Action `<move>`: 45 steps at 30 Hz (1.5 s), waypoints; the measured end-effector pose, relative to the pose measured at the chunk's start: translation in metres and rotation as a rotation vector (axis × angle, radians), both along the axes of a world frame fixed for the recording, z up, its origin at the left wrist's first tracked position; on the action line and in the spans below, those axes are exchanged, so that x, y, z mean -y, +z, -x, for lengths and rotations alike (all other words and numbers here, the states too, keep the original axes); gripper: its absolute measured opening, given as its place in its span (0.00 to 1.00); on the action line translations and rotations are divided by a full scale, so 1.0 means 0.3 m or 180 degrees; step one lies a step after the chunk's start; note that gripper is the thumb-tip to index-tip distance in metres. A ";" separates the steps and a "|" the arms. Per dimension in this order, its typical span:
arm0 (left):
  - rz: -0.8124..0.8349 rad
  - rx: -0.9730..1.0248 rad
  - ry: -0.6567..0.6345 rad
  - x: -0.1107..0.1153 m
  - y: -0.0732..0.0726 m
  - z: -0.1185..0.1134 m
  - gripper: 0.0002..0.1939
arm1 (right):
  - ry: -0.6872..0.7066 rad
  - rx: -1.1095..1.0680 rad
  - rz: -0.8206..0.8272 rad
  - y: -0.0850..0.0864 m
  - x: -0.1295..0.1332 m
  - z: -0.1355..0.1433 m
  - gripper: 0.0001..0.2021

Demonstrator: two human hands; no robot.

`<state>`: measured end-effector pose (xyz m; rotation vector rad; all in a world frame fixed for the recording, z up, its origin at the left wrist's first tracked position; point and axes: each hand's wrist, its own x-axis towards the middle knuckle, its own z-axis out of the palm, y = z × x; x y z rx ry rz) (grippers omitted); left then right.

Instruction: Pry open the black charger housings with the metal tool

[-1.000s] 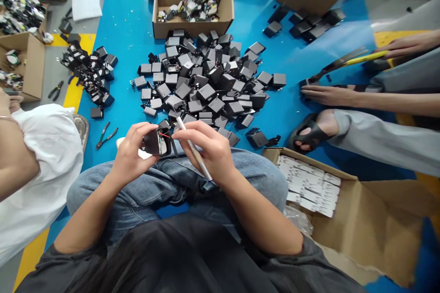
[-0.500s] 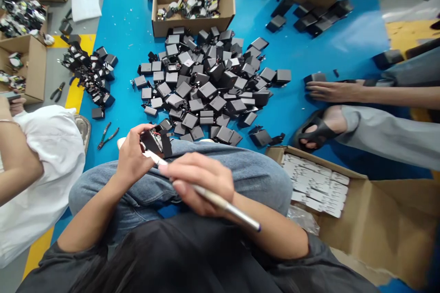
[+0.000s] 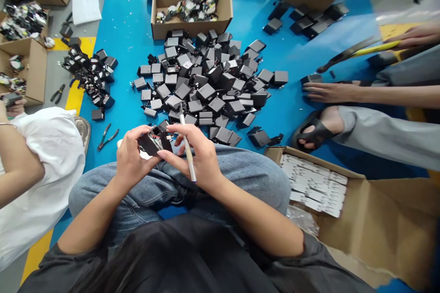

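Observation:
My left hand [image 3: 132,153] grips an opened black adapter casing [image 3: 148,145] above my lap. Red wire and pale parts show inside the casing. My right hand [image 3: 201,158] has its thumb and fingers at the casing's right side. Across those same fingers lies a slim pen-like tool [image 3: 187,149] with a pale handle and a blue end; its narrow tip points away from me. In front of my knees, a large heap of dark grey adapter casings [image 3: 206,90] covers the blue floor sheet [image 3: 127,55].
Behind the heap stands a cardboard box [image 3: 192,29] of wired parts. Pliers [image 3: 107,137] lie left of my knee. At right, a co-worker's hand [image 3: 323,92] rests by a casing, the other holding a yellow-handled hammer [image 3: 374,48]. A carton of white pieces [image 3: 312,183] sits nearer.
My right hand has swung the tool's tip away from the casing and brought its fingers onto the casing's right side. At right, a co-worker's yellow-handled hammer has come into view.

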<state>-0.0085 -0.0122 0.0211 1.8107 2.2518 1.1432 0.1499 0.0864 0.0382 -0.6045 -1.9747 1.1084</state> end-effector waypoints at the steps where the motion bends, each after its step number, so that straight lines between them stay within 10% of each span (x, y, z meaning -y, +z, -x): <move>1: -0.0005 -0.0034 -0.0019 0.001 0.001 0.000 0.29 | 0.0019 0.0004 -0.0064 -0.003 -0.003 0.002 0.16; 5: 0.0144 0.0258 -0.0183 0.005 0.008 -0.002 0.33 | 0.0066 -0.0146 -0.0311 -0.008 -0.028 0.002 0.12; 12: 0.0470 0.1336 -0.0271 0.008 0.000 -0.004 0.36 | 0.0293 -0.0343 0.0742 -0.017 -0.056 0.001 0.11; 22: 0.0214 0.1640 -0.0460 0.001 0.013 0.000 0.35 | 0.0309 -0.0735 -0.0514 0.067 0.044 -0.039 0.12; 45: 0.0093 0.1351 -0.0637 0.001 0.023 -0.015 0.35 | -0.0058 -0.0448 -0.1249 0.038 0.053 -0.010 0.09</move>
